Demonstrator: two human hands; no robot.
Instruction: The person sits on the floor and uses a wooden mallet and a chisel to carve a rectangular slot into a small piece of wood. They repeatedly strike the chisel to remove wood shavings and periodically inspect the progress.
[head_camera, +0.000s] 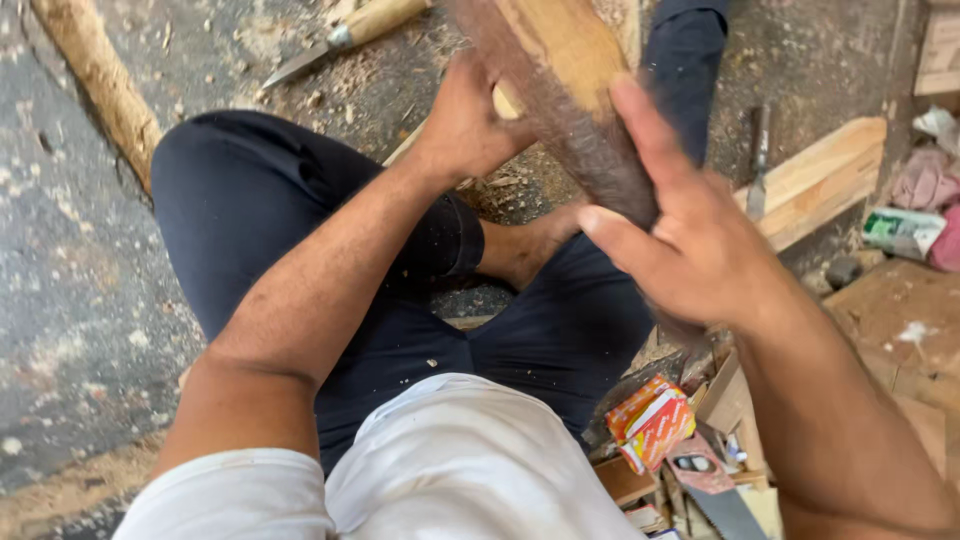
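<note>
- While the person sits on the floor with knees apart, a small orange-and-white box (652, 422) lies closest to the camera at lower right, with a saw blade (722, 510) just beside it among scraps.
- Right hand (690, 235): fingers closed around the dark, rough lower edge of the wood piece (560, 70), thumb laid across its underside and index finger stretched up along its side.
- Left hand (462, 125): wrapped around the wood piece from the other side, fingers hidden behind it, so how firmly they press cannot be told.
- The wood piece is held up between both hands, above the legs, tilted from upper left down to lower right, its pale cut face turned upward.
- A pale plank (820, 180) lies on the floor to the right, a chisel (758, 160) resting against it.
- Farther off, a wooden-handled knife (340, 38) lies among shavings at top, and a rough log (100, 80) slants along the upper left.
</note>
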